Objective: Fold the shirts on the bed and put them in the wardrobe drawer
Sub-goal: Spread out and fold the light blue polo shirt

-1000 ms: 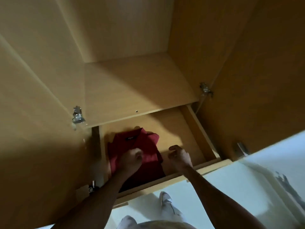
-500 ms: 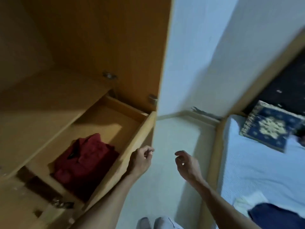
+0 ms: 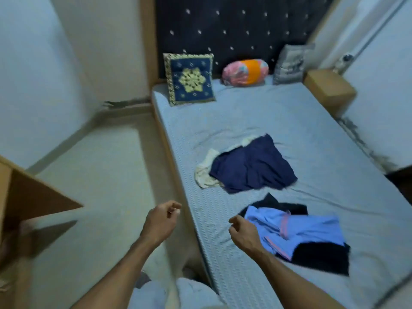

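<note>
Bed (image 3: 289, 121): fills the right of the view — a second ago the wardrobe drawer with a folded red shirt did.
Wardrobe: only a door corner (image 3: 33, 197) shows, near left.
Navy shirt (image 3: 254, 168): unfolded mid-bed, over a cream garment (image 3: 204, 175).
Light-blue shirt (image 3: 296, 228): nearer, on black clothes (image 3: 321, 257).
Left hand (image 3: 159, 221): loosely curled, empty.
Right hand (image 3: 243, 234): loosely curled, empty, beside the light-blue shirt — likely next.

Far beyond the hands, a blue patterned cushion (image 3: 189, 78), an orange-and-pink bolster (image 3: 245, 72) and a grey pillow (image 3: 289, 63) lean against the dark studded headboard (image 3: 234, 25).
</note>
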